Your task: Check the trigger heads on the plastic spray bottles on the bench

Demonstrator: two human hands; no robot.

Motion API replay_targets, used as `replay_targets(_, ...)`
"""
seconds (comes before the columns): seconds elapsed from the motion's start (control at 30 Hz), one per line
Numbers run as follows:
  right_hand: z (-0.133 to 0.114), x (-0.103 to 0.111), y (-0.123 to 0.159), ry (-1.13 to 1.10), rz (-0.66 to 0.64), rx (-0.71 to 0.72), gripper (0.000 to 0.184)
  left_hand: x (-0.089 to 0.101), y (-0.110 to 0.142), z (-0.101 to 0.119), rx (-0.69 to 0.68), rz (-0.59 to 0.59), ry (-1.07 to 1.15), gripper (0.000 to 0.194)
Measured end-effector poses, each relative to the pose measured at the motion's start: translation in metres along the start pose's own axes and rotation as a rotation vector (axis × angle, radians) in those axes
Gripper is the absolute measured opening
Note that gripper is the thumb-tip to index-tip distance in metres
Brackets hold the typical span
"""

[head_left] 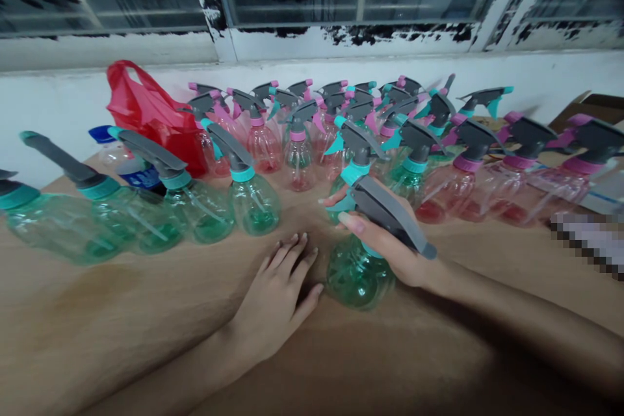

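Note:
My right hand point(397, 244) is closed around the neck of a green spray bottle point(358, 276), just under its grey and turquoise trigger head point(390, 211). The bottle is near the middle of the wooden table point(302, 364); whether its base touches the wood I cannot tell. To its left, my left hand point(280, 292) lies palm down on the table, fingers spread, holding nothing. Beyond that hand stands another green spray bottle point(256, 205) with a turquoise collar. Behind the held bottle, a further green spray bottle point(412, 172) is partly hidden.
Several green spray bottles point(199, 211) line the left side. Pink-collared ones point(468, 188) stand at the right, with many more crowded behind. A red plastic bag point(146, 104) and a blue-capped bottle point(104, 149) are at the back left. A cardboard box point(592, 107) sits back right, below the windows.

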State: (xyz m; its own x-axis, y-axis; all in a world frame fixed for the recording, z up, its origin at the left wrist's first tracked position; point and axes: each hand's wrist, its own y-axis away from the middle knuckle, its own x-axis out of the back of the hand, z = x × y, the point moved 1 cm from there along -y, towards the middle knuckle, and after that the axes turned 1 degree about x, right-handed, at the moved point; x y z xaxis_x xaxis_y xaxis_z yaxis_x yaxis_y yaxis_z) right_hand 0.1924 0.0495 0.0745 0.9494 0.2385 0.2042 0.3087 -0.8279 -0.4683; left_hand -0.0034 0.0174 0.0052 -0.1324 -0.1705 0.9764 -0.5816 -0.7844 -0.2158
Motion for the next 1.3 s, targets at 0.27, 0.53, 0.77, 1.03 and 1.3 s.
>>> replay_targets(0.27, -0.004, 0.001, -0.003, 0.064, 0.012, 0.022, 0.018, 0.002, -0.001, 0.001, -0.002, 0.007, 0.02, 0.047)
replay_targets(0.53, -0.01, 0.002, -0.001, 0.159, 0.08, 0.078, 0.012, 0.0, 0.0, -0.001, -0.004, 0.017, 0.021, 0.048)
replay_targets(0.77, -0.01, 0.0, 0.0, 0.075, 0.0, 0.02, 0.022, 0.001, -0.001, 0.0, -0.002, 0.036, 0.029, 0.046)
replay_targets(1.03, -0.008, 0.0, 0.002, 0.052, 0.013, 0.045, 0.021, 0.002, -0.001, -0.001, -0.008, 0.023, 0.018, 0.046)
replay_targets(1.3, -0.006, 0.0, 0.003, 0.038, 0.001, 0.02, 0.021, 0.001, -0.001, 0.0, -0.001, 0.014, 0.03, 0.047)
